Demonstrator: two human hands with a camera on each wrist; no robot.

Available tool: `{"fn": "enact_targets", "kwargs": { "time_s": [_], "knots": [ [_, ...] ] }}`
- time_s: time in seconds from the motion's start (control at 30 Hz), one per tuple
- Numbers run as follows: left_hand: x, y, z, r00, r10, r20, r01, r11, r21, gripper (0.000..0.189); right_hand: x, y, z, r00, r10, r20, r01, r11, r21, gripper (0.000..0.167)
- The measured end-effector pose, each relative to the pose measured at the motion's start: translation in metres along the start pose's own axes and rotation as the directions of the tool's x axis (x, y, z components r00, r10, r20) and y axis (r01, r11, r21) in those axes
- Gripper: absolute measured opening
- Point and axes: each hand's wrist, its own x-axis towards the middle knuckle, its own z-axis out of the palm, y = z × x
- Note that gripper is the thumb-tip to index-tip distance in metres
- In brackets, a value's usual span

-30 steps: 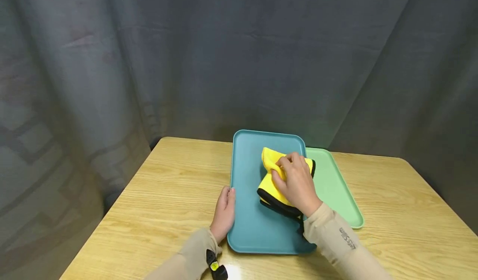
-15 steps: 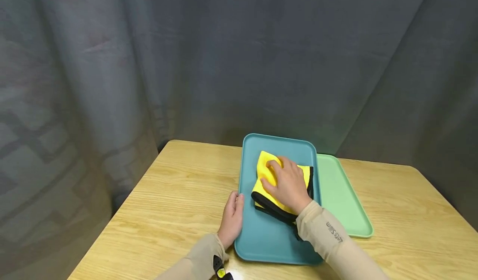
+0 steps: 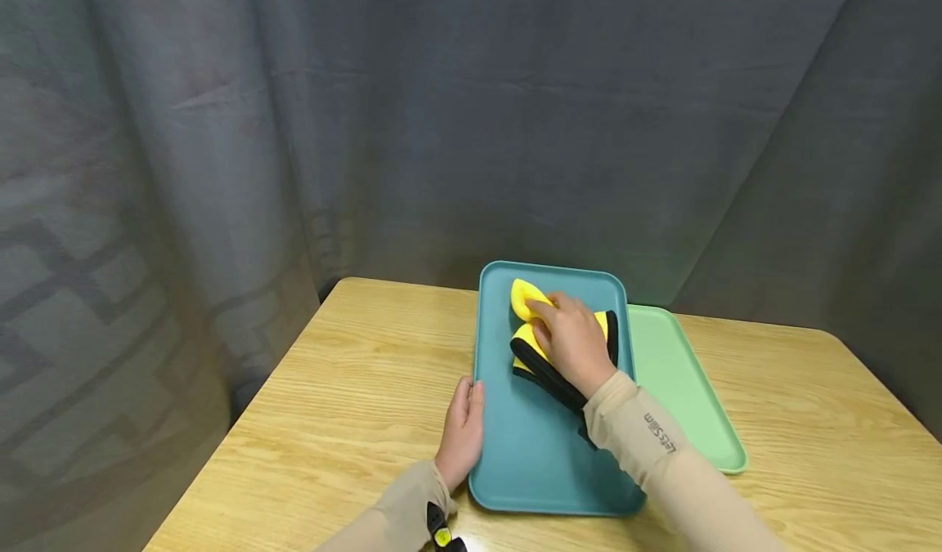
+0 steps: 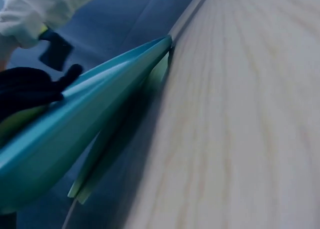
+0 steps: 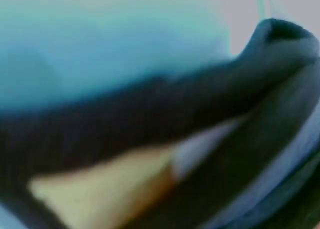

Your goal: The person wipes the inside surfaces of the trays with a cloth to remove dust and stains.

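- Two smooth, rectangular, round-cornered trays: the blue tray (image 3: 522, 446) partly overlaps the green tray (image 3: 680, 392).
- Soft yellow cloth (image 3: 536, 352), folded and black-edged, lies on the blue tray, pinched in the right hand's (image 3: 577, 343) grip.
- Left hand's (image 3: 462, 433) grip clasps the blue tray's left edge.
- Pale, wood-grained surface (image 3: 353, 372); grey curtain (image 3: 471, 127) hangs behind.

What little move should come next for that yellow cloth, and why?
Probably slide the yellow cloth toward the near end of the blue tray: the right hand grips the cloth mostly over the far half, the near part lies bare, and the left hand holds the left edge.
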Motion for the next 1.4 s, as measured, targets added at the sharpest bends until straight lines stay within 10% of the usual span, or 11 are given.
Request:
{"fn": "enact_targets", "kwargs": {
  "time_s": [0.3,0.63,1.4],
  "knots": [
    [0.003,-0.004,-0.004,0.998,-0.064,-0.002,0.064,0.997,0.032,0.048,0.027,-0.021,-0.004,0.994,-0.082,0.068,0.087,0.993,-0.079,0.03],
    [0.003,0.006,-0.007,0.977,-0.165,0.134,0.189,0.963,-0.191,0.055,0.034,-0.027,0.0,0.994,-0.052,0.097,0.071,0.978,-0.196,0.033],
    [-0.007,0.007,0.002,0.986,-0.161,-0.04,0.152,0.974,-0.171,0.065,0.035,-0.024,-0.004,0.993,-0.029,0.111,0.062,0.951,-0.302,0.031]
  ]
}}
